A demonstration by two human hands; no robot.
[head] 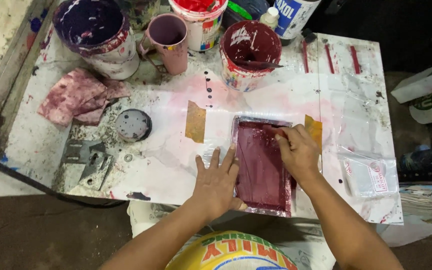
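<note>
A paint-stained white counter [166, 165] carries a dark red screen frame [262, 167]. The left hand [218, 182] lies flat, fingers spread, pressing the frame's left edge. The right hand [298, 150], fingers curled shut, grips a squeegee [278, 131] at the frame's far end.

Paint buckets [250, 52] crowd the far edge; bare tabletop [166, 160] lies left of them.

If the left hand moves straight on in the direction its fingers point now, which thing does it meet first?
The left hand points up the table, so it would likely first meet the maroon-stained plastic bucket beyond the bare white tabletop; the yellow tape strip lies just left of that line.
</note>
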